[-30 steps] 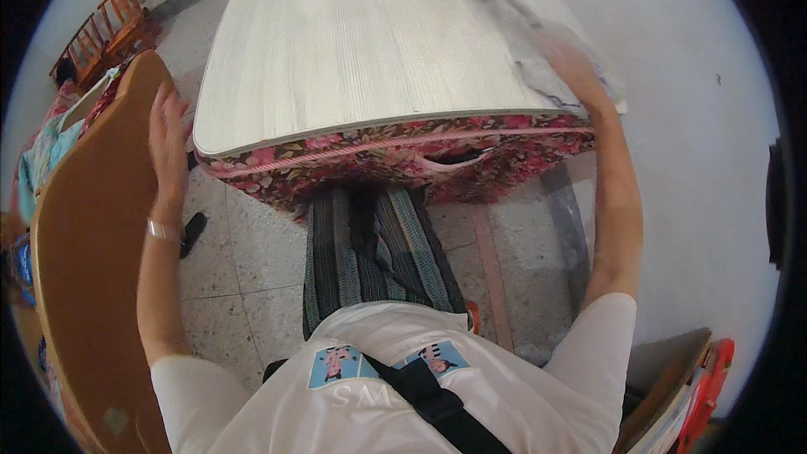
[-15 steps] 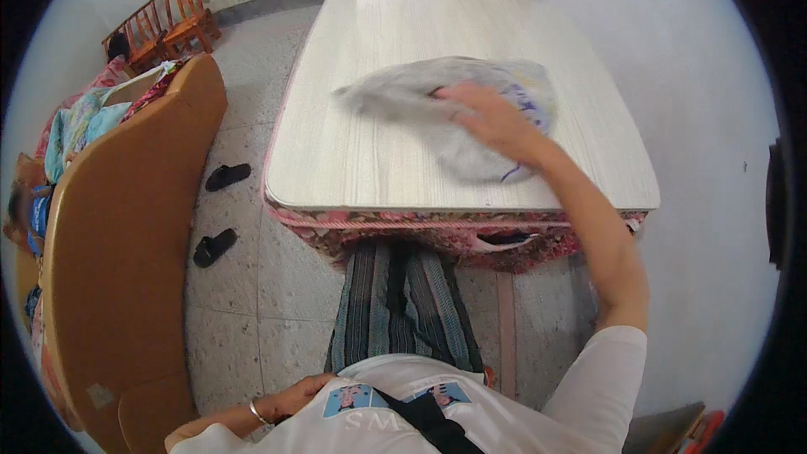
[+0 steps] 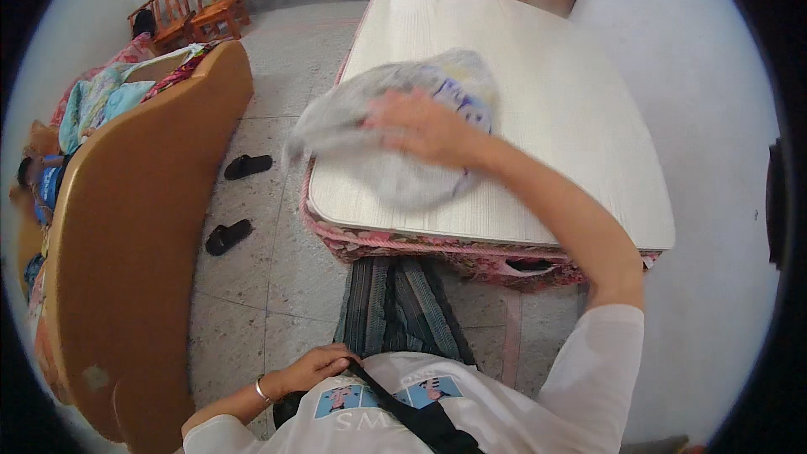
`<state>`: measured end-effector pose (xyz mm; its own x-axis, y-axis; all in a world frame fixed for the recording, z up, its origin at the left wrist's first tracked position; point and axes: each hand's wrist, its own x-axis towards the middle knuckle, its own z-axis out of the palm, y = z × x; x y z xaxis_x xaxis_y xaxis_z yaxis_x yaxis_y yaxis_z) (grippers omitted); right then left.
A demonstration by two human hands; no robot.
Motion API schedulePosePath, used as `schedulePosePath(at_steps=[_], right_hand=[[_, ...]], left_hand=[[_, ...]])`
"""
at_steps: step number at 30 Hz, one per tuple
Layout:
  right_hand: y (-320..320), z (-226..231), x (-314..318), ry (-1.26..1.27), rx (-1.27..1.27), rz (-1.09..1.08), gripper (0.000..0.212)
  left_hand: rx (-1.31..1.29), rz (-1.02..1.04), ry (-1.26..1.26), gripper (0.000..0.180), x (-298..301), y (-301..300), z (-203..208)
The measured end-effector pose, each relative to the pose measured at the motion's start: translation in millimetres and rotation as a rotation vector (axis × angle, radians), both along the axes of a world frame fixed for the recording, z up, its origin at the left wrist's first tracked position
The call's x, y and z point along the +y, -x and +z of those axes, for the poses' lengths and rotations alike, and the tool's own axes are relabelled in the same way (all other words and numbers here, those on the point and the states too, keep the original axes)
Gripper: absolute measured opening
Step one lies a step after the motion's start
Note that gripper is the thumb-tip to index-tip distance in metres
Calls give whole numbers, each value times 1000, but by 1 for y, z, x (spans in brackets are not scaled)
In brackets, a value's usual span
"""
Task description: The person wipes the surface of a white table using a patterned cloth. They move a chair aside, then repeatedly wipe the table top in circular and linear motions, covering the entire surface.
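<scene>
A grey cloth (image 3: pixel 403 176) with blue-purple printing lies bunched over the near left part of the pale wood-grain tabletop (image 3: pixel 555 143). One end of it hangs past the table's left edge, smeared by motion. My right hand (image 3: pixel 429 128) presses down on the cloth with its fingers curled into the fabric; the fingertips are blurred. Down at my waist, my left hand (image 3: pixel 315 367), with a bracelet at the wrist, pinches a black strap (image 3: pixel 382 395) that runs across my white shirt.
Below the tabletop hangs a floral table skirt (image 3: pixel 403 245) with pink trim. A tan curved sofa (image 3: pixel 151 227) piled with clothes stands left. Two black slippers (image 3: pixel 249 167) lie on the tiled floor. Wooden chairs (image 3: pixel 217 4) stand far left; a white wall (image 3: pixel 714 118) rises right.
My right hand has swept the cloth leftward and nearer, to the table's left edge. My left hand has risen a little and now has the strap drawn toward it. The view has shifted slightly.
</scene>
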<state>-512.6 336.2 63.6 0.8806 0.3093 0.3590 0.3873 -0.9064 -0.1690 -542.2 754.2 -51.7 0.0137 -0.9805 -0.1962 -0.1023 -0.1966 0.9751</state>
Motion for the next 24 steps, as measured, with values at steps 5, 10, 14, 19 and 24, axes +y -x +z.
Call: schedulePosePath(at_steps=[5,10,14,19,24], right_hand=[[-20,15,-55,-185,101,-350,38],[29,10,46,-105,90,-14,38],[92,14,35,-236,171,38,35],[163,9,-80,-167,106,-459,34],[184,1,-157,-168,-53,-654,37]], left_hand=[[-40,-222,59,28,-12,-3,12],[-369,191,322,24,-38,-44,64],[-643,653,603,17,-80,-83,104],[-705,647,659,26,-147,-107,143],[-1027,455,371,42,-214,-127,149]])
